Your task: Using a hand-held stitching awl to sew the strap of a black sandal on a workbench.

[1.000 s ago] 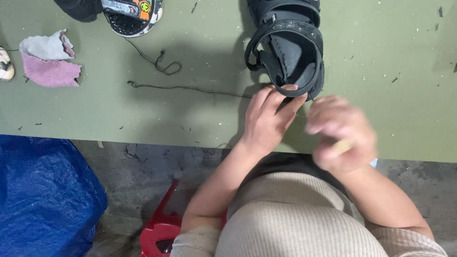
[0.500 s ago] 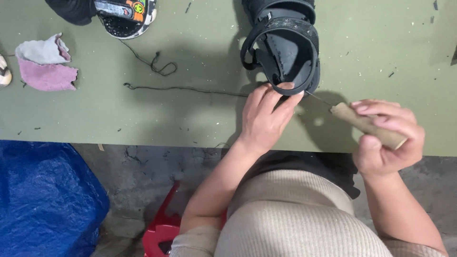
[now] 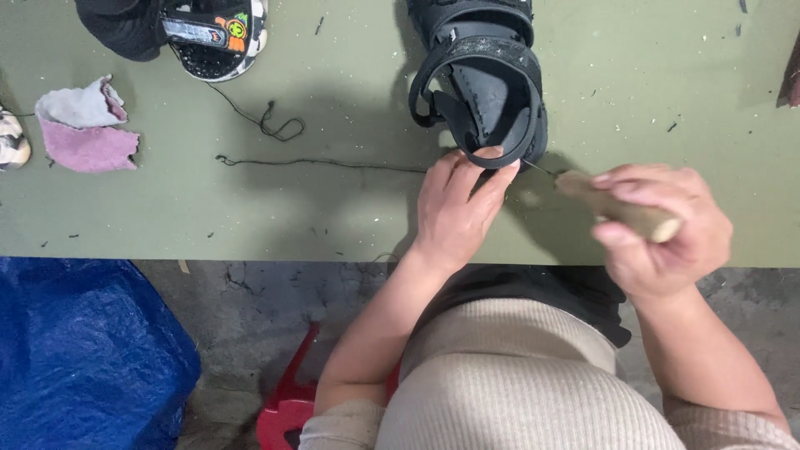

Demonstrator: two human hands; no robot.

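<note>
- Black sandal [image 3: 483, 92] on green table [image 3: 333, 217], heel end toward table's near edge.
- Left hand [image 3: 458, 208] pinching sandal's heel rim, fingers closed on it.
- Right hand [image 3: 658, 229] just right of sandal, fist wrapped round wooden-handled awl [image 3: 617, 208], thin tip aimed at heel.
- Likely light, sole stiff yet bendable, straps soft; best held at heel rim or sole edge.
- Black thread [image 3: 325, 163] trailing left from sandal, liable to snag.
- Left of sandal: second shoe [image 3: 208, 33]; farther left, pink and grey scraps [image 3: 83, 129].

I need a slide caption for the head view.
Left hand steadies black strapped sandal; right hand holds wooden-handled awl.
</note>
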